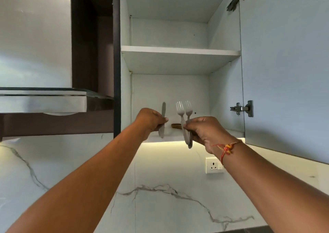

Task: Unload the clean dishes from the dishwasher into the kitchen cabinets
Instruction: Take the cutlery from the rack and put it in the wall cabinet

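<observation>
A grey metal table knife (163,110) is held upright before the lower compartment of the open white wall cabinet (178,51), clamped at its middle by the curled fingers and thumb of the left hand (151,120). Two grey metal forks (182,110), tines up, are pinched together at their handles by the right hand (204,131) before the same compartment. A brown wooden object (175,125), partly hidden, is seen on the cabinet's floor between the hands.
</observation>
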Demonstrator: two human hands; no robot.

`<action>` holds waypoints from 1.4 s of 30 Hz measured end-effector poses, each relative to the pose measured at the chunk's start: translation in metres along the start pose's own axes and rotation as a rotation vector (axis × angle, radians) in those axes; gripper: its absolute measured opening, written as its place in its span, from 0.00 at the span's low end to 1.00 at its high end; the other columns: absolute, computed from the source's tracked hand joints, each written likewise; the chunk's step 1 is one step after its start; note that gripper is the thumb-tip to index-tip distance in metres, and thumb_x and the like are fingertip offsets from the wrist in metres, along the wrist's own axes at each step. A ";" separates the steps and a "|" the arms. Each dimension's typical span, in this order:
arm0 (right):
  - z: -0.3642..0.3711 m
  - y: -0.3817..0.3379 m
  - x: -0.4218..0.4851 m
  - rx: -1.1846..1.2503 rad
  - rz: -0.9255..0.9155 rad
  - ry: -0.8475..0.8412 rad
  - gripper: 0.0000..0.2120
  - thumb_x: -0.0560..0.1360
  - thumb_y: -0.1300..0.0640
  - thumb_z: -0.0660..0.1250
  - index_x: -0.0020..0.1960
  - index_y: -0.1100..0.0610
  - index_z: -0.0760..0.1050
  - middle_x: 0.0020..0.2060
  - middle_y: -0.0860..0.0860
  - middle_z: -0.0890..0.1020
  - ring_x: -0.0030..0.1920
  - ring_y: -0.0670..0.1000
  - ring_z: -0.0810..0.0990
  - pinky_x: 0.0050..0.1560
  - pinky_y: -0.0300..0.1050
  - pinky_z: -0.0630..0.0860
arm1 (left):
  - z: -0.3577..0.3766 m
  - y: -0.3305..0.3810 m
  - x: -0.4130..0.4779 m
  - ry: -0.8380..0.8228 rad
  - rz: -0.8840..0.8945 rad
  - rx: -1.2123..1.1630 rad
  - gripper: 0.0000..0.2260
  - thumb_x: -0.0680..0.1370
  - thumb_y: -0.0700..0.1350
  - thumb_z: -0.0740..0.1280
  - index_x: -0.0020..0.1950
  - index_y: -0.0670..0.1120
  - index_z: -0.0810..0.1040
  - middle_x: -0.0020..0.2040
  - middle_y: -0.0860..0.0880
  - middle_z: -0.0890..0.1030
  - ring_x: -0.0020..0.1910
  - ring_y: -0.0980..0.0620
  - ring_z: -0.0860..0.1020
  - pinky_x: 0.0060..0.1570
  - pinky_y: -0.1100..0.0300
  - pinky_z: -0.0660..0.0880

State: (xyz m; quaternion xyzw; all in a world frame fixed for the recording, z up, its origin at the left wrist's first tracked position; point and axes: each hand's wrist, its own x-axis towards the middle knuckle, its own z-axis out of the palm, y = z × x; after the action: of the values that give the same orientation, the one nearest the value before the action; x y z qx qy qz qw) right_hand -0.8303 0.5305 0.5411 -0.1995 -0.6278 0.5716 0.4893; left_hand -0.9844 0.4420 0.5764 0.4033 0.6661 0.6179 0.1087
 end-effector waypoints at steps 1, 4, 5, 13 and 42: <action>0.000 -0.001 0.013 -0.019 -0.005 0.001 0.04 0.70 0.69 0.74 0.42 0.64 0.81 0.36 0.59 0.85 0.33 0.53 0.86 0.32 0.42 0.80 | -0.003 -0.001 0.017 0.023 -0.025 0.053 0.13 0.73 0.41 0.75 0.53 0.36 0.81 0.47 0.39 0.84 0.44 0.46 0.84 0.48 0.56 0.82; 0.002 0.001 0.053 -0.125 0.008 -0.021 0.05 0.69 0.69 0.76 0.43 0.65 0.82 0.42 0.63 0.85 0.38 0.57 0.86 0.41 0.53 0.84 | -0.004 -0.010 0.061 0.015 -0.115 0.216 0.16 0.74 0.45 0.75 0.55 0.36 0.81 0.51 0.40 0.84 0.52 0.46 0.83 0.59 0.53 0.78; 0.002 0.003 0.064 -0.176 0.019 -0.022 0.05 0.68 0.68 0.76 0.43 0.66 0.82 0.43 0.64 0.85 0.41 0.59 0.86 0.47 0.57 0.83 | -0.002 -0.014 0.073 0.002 -0.123 0.259 0.16 0.74 0.46 0.75 0.56 0.36 0.81 0.51 0.41 0.84 0.53 0.46 0.83 0.60 0.53 0.77; 0.024 0.026 0.141 -0.915 -0.005 -0.043 0.16 0.68 0.53 0.78 0.45 0.65 0.81 0.38 0.56 0.83 0.43 0.56 0.84 0.42 0.46 0.80 | 0.021 -0.051 0.118 0.044 -0.152 0.562 0.24 0.72 0.58 0.74 0.58 0.40 0.79 0.48 0.44 0.79 0.55 0.46 0.80 0.53 0.57 0.73; 0.035 0.011 0.185 -0.410 0.283 -0.253 0.11 0.77 0.53 0.71 0.49 0.62 0.82 0.46 0.57 0.87 0.42 0.51 0.86 0.42 0.41 0.83 | 0.055 -0.037 0.112 -0.012 0.042 -0.089 0.05 0.74 0.39 0.74 0.46 0.39 0.82 0.42 0.40 0.85 0.37 0.49 0.84 0.43 0.59 0.82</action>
State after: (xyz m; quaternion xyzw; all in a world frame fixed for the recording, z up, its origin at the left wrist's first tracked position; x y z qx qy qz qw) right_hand -0.9450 0.6651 0.6074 -0.3070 -0.7522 0.5158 0.2717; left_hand -1.0367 0.5612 0.5704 0.4157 0.6285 0.6468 0.1174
